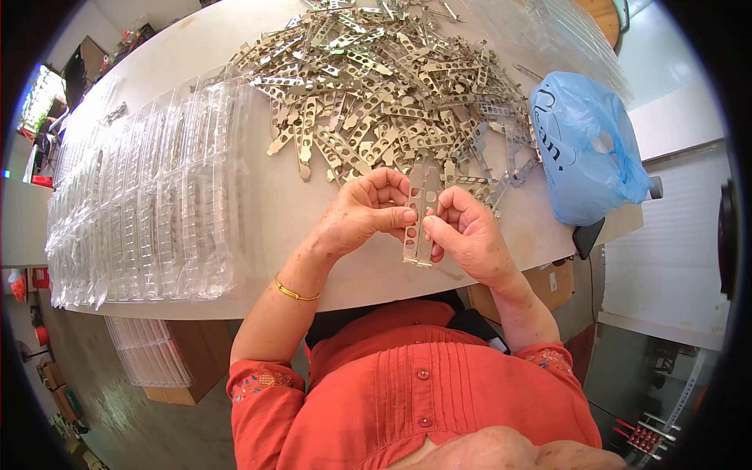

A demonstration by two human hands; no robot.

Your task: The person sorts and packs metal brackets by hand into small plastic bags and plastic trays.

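Two flat metal brackets (419, 215) with oval holes stand side by side between my hands, near the table's front edge. My left hand (362, 211) pinches their left side with thumb and forefinger. My right hand (464, 233) grips their right side, thumb on the front. A big heap of the same perforated metal brackets (384, 86) lies just beyond my hands on the white table (286, 196).
Clear plastic blister trays (149, 204) are spread over the table's left part. A blue plastic bag (583, 149) sits at the right edge. Cardboard boxes (544, 286) stand under the table; more trays lie on a box at lower left (149, 356).
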